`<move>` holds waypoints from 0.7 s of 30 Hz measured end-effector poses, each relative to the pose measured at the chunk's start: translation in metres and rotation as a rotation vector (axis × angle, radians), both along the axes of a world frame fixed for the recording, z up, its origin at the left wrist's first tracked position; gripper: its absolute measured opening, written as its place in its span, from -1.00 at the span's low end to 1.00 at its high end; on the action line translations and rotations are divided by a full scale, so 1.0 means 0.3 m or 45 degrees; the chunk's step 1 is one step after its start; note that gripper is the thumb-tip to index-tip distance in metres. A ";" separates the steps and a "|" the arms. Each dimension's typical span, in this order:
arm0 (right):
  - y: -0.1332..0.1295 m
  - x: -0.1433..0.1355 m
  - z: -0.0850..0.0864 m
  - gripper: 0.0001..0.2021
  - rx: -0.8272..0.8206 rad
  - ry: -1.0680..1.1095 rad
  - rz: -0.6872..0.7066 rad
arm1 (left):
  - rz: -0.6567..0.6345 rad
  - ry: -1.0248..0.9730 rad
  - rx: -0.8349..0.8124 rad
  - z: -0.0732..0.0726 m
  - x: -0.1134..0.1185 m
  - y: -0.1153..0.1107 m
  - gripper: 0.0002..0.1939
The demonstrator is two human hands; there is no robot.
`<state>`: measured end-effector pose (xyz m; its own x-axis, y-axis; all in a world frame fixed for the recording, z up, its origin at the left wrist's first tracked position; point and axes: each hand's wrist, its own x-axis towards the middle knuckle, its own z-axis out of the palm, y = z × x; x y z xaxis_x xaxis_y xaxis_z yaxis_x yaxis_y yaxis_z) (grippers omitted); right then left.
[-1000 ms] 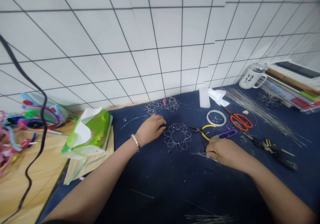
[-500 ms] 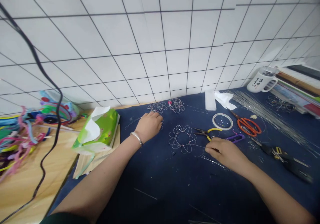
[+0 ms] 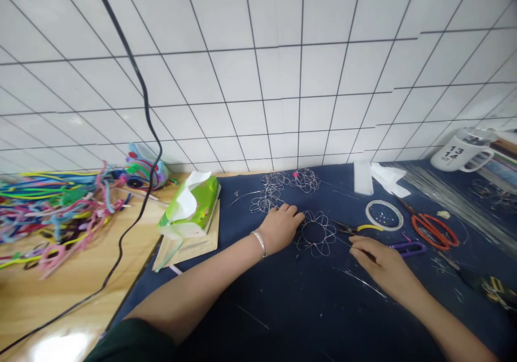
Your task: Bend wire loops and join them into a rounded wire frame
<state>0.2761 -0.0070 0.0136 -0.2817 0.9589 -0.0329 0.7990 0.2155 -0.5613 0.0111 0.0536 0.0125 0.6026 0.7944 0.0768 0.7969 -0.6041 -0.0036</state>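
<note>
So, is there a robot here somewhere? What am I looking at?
No robot: these are one person's bare hands, seen by a camera worn on their head, facing forward and down. The left hand is at the edge of a flower-shaped wire ring; whether it grips it is unclear. The right hand seems to pinch a thin wire beside yellow-handled pliers. On the dark blue cloth also lie orange-handled scissors, a white ring around small beads, and many straight wires.

From where I stand I count at least four wire flowers (image 3: pixel 315 243), one pair of orange-handled scissors (image 3: pixel 434 230), one pair of yellow-handled pliers (image 3: pixel 368 227), one mug (image 3: pixel 454 154) and one tissue pack (image 3: pixel 203 203).
</note>
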 end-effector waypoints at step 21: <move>-0.050 -0.038 0.024 -0.71 0.289 -0.108 0.074 | -0.352 -0.609 -0.383 0.128 0.058 -0.087 -0.72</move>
